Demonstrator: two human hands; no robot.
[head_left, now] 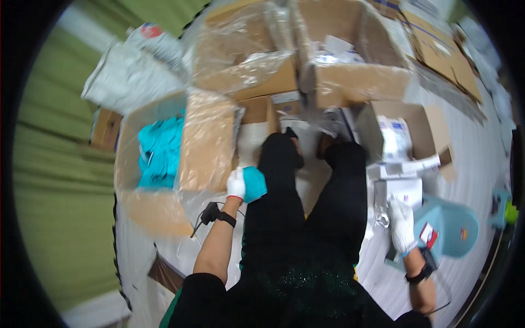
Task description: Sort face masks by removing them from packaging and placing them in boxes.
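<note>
My left hand [235, 185], in a white knit glove with a red cuff edge, is closed on a flat, folded teal piece [255, 185] beside my left thigh. More teal pieces [160, 150] lie heaped in the plastic-lined carton [208, 142] at the left. On the right, my gloved right hand [403, 228] reaches with stretched fingers to the near edge of a small white box [398, 191]. Whether its fingertips touch that box is blurred. Black straps with small devices sit on both wrists.
Two large lined cartons [246, 82] [361, 83] stand ahead. An open carton [373, 131] with white packs [395, 139] is at the right, by a light-blue plastic stool [462, 227]. White sacks [131, 71] lie far left, near a green curtain [60, 180]. Flattened cardboard [443, 54] lies far right.
</note>
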